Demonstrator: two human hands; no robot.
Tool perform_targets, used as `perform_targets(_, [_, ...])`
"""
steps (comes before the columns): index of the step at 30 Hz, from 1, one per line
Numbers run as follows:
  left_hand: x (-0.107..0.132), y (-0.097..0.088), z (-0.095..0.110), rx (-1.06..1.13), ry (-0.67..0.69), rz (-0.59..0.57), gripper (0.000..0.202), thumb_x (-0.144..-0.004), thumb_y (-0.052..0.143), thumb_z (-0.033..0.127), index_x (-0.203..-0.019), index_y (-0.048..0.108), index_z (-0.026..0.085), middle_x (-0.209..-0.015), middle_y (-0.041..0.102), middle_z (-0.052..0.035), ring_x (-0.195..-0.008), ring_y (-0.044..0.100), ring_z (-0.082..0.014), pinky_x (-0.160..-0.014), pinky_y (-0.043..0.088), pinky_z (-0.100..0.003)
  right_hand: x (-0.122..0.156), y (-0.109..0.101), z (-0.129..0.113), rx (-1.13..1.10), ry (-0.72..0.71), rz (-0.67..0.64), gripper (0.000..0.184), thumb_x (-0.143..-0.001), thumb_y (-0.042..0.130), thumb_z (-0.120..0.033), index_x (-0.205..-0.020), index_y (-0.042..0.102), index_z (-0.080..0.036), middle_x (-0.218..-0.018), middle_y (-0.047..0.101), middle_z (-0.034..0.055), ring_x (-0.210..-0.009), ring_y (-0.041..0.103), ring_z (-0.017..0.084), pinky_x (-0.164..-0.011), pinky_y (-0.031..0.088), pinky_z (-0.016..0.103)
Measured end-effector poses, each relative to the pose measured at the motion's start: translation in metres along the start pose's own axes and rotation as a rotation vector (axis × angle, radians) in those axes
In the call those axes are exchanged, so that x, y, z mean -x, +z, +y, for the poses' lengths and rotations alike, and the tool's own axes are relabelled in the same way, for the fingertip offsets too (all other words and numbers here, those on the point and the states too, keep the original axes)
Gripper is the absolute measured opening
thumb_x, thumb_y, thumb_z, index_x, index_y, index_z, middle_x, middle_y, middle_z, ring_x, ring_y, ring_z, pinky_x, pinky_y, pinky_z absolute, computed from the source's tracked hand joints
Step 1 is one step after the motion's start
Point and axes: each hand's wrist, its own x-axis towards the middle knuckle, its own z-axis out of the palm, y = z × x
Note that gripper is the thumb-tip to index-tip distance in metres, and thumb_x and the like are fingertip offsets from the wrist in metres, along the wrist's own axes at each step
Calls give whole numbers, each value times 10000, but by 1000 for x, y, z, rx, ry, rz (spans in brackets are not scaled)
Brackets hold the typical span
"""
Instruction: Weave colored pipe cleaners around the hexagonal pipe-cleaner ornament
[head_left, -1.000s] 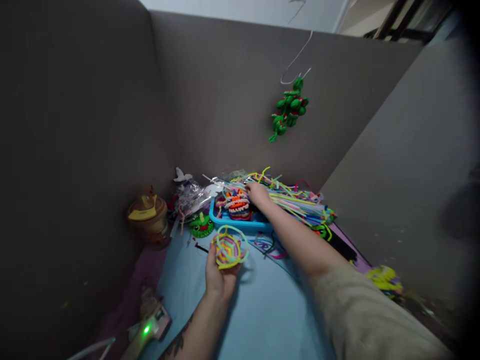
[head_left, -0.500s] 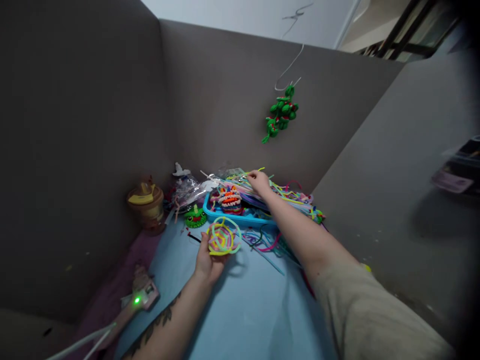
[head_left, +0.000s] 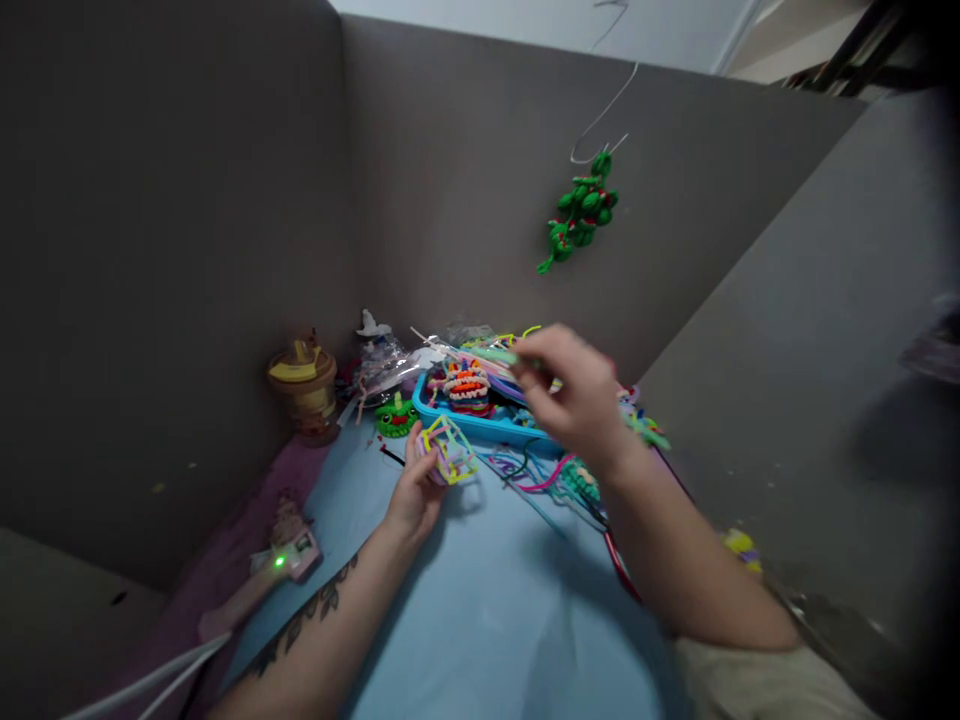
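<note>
While left fingers (head_left: 422, 468) pinch a yellow-edged fuzzy-wire basket (head_left: 452, 450) before the blue plastic tray (head_left: 480, 430), right fingers (head_left: 544, 345) above seemingly pinch a leftward-pointing pale-green strand (head_left: 489, 355).

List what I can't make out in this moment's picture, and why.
Head view: fingertip detail on the right hand, blurred.
Head view: right end of the blue tray, behind that hand.
Head view: palm side of the woven piece, covered by the left hand.
Head view: object at the right edge, blurred and cut off.
</note>
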Motion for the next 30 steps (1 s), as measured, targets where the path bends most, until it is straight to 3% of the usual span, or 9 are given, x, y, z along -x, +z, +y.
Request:
perform_targets(2, [-2, -3, 2, -257, 162, 4, 762, -692, 704, 299, -1346, 314, 315, -1339, 462, -61, -1146, 528, -245, -954, 439, -415, 39, 25, 5, 65, 130, -97, 128, -810, 542, -229, -908, 604, -174, -816, 601, 32, -743, 557, 149, -697, 446, 286])
perform_targets(6, [-4, -11, 3, -928, 591, 26, 894, -605, 765, 273, -1370, 306, 225, -1396, 356, -125, -1303, 346, -288, -1096, 257, -450, 98, 64, 25, -17, 554, -206, 204, -802, 531, -273, -974, 557, -167, -693, 563, -10, -567, 511, 121, -544, 402, 238])
perform_targets(11, [-5, -19, -5, -1139, 714, -139, 1009, -652, 735, 293, -1436, 104, 220, -1422, 303, -177, -1313, 341, -290, -1072, 302, -460, 121, 78, 32, -207, 759, -161, 237, -738, 584, -324, -922, 585, -175, -806, 625, 23, -718, 567, 156, -641, 435, 257])
perform_targets(15, [-3, -19, -6, -1137, 684, -210, 1013, -652, 736, 290, -1435, 96, 232, -1439, 287, -175, -1322, 333, -294, -1073, 301, -464, 125, 81, 39, -368, 791, -229, 181, -742, 581, -329, -798, 629, -164, -706, 608, 6, -667, 530, 140, -629, 411, 250])
perform_targets(18, [0, -15, -2, -1068, 615, -196, 1016, -619, 763, 308, -1422, 144, 242, -1446, 278, -166, -1326, 322, -300, -1056, 324, -458, 126, 79, 48, -566, 853, -227, 219, -716, 635, -370, -742, 629, -153, -631, 565, -15, -577, 469, 99, -550, 368, 218])
perform_targets(21, [-1, -12, 3, -929, 490, -42, 868, -657, 726, 354, -1377, 252, 246, -1383, 371, -147, -1273, 392, -283, -966, 409, -417, 124, 74, 55, -740, 1001, -125, 282, -666, 693, -413, -739, 608, -155, -538, 475, -54, -441, 343, 48, -414, 250, 184])
perform_targets(24, [-3, -11, 7, -836, 302, 124, 582, -728, 636, 433, -1225, 439, 203, -1121, 549, -101, -1050, 551, -222, -836, 466, -355, 121, 68, 59, -901, 1149, -39, 332, -608, 741, -428, -699, 553, -170, -458, 346, -100, -375, 209, 24, -352, 129, 176])
perform_targets(27, [-2, -9, 10, -731, 79, 82, 528, -740, 615, 460, -1170, 486, 182, -914, 608, -56, -864, 600, -179, -731, 472, -308, 118, 64, 62, -1036, 1217, 23, 379, -550, 787, -400, -665, 500, -180, -448, 316, -111, -377, 187, 18, -344, 111, 165])
perform_targets(30, [0, -7, 12, -656, 14, 31, 579, -716, 658, 429, -1214, 478, 194, -962, 634, -70, -888, 599, -179, -736, 461, -296, 116, 61, 62, -1105, 1231, 23, 384, -550, 795, -374, -646, 478, -180, -438, 317, -108, -377, 198, 19, -344, 117, 160])
